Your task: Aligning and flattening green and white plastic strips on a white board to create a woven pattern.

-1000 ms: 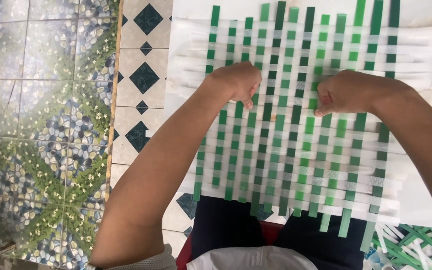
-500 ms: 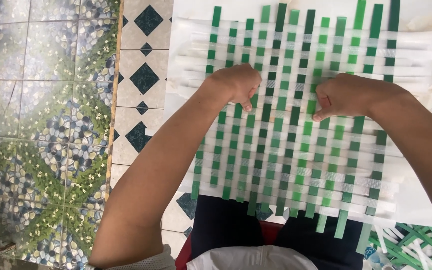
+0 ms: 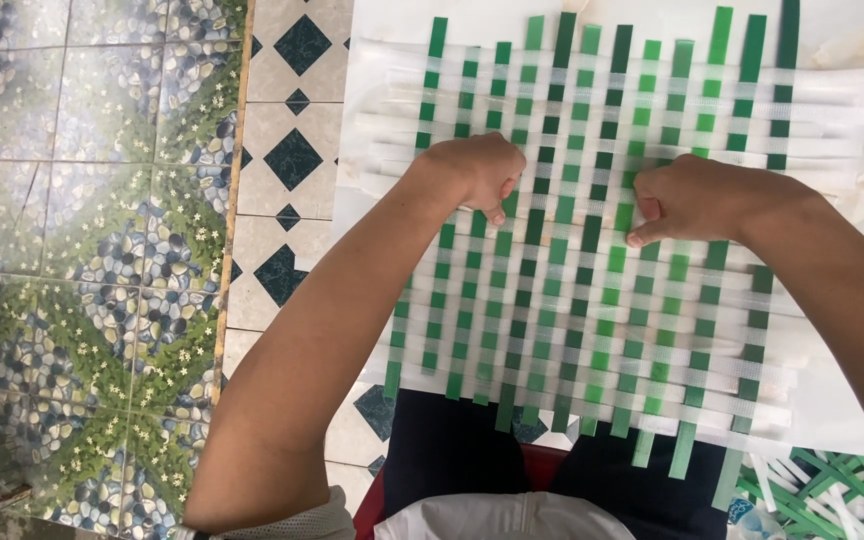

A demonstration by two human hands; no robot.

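both hands press down on a woven mat of green and translucent white strips, which lies flat on a white sheet across the person's lap and over the tiled floor. the left hand is curled into a loose fist, knuckles down on the weave left of centre, thumb tip touching a strip. the right hand is curled likewise right of centre, one finger pointing left along a white strip. whether either hand pinches a strip cannot be told. loose green and white strips lie in a heap at the lower right, just beside the mat's corner.
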